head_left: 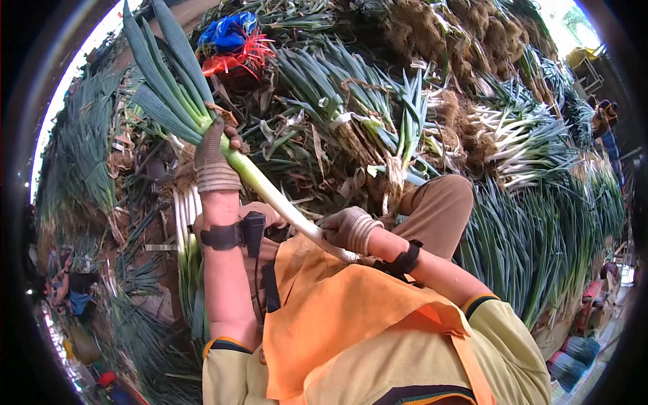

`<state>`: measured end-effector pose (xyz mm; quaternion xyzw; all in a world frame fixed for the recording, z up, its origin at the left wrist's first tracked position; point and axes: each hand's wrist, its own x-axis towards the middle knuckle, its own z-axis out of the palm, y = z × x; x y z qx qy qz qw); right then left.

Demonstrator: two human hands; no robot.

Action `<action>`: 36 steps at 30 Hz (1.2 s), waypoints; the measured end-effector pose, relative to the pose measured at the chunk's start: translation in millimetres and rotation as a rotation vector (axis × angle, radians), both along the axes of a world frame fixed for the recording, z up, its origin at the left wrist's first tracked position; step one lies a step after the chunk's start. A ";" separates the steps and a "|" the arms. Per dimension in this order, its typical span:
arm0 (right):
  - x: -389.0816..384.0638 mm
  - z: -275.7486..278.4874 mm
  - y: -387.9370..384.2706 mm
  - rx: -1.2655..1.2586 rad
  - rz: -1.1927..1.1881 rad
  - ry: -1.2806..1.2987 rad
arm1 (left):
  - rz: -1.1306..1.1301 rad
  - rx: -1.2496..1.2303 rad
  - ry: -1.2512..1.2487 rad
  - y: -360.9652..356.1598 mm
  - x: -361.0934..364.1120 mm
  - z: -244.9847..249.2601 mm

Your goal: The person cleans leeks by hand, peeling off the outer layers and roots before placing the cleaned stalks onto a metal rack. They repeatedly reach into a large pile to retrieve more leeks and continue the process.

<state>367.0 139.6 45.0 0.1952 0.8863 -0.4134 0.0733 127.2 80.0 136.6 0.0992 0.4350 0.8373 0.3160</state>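
A long leek (270, 194) lies slantwise across my lap, green leaves up to the left and white end down to the right. My left hand (217, 156), in a dirty work glove, is wrapped round it where the leaves fan out. Lower down, my gloved right hand (347, 229) closes on the white shaft near the root end, which shows just past the fingers. An orange apron (337, 317) covers my front below the leek. Peeled-looking leeks (187, 216) with white shafts lie beside my left forearm.
Loose leaves and trimmings (297, 145) cover the ground ahead. A pile of white-stemmed leeks (516, 138) and a thick row of green leaves (533, 236) lie to the right. Blue twine (226, 32) and red twine (239, 57) sit at the top. Rooty bundles (452, 34) are stacked behind.
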 end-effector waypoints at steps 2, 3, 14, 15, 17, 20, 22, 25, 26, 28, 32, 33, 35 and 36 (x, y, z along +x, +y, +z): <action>0.9 2.2 2.5 -0.046 -0.061 -0.006 | -0.054 0.066 -0.026 -1.1 -1.2 0.6; 2.4 3.3 3.7 -0.100 -0.123 -0.016 | -0.110 0.125 -0.056 -2.2 -2.8 0.3; 17.1 -121.5 106.0 0.549 -0.055 -0.531 | -0.012 0.224 0.149 -38.1 -25.0 73.1; 12.7 -122.5 106.5 0.498 -0.031 -0.505 | 0.058 0.163 0.143 -41.4 -33.0 76.7; 6.7 -41.7 86.8 0.335 0.180 -0.140 | 0.116 0.065 0.167 -43.5 -49.6 75.3; -10.6 -22.1 53.5 -0.457 -0.013 0.006 | 0.151 -0.065 0.126 -41.3 -43.4 61.0; -10.3 24.3 18.6 -0.774 -0.028 0.094 | 0.097 -0.067 -0.040 -37.7 -30.9 56.5; -13.5 21.3 -4.3 -0.670 -0.016 0.158 | 0.176 -0.159 0.072 -28.1 -23.4 40.8; -10.4 20.8 -6.1 -0.608 -0.062 0.116 | 0.213 -0.240 0.045 -26.9 -21.9 39.2; -7.7 30.7 -10.5 -0.533 -0.126 0.054 | 0.219 -0.252 0.063 -24.5 -27.1 31.7; -5.2 25.6 -14.2 -0.520 -0.169 0.060 | 0.220 -0.262 0.057 -17.7 -27.2 27.8; -3.5 25.6 -15.7 -0.478 -0.165 0.059 | 0.230 -0.284 0.030 -17.0 -24.3 29.3; -2.0 26.4 -19.7 -0.436 -0.159 0.061 | 0.236 -0.284 0.056 -16.7 -16.8 30.6; 0.6 27.4 -23.2 -0.253 -0.118 0.087 | 0.242 -0.281 0.083 -15.4 -14.0 31.8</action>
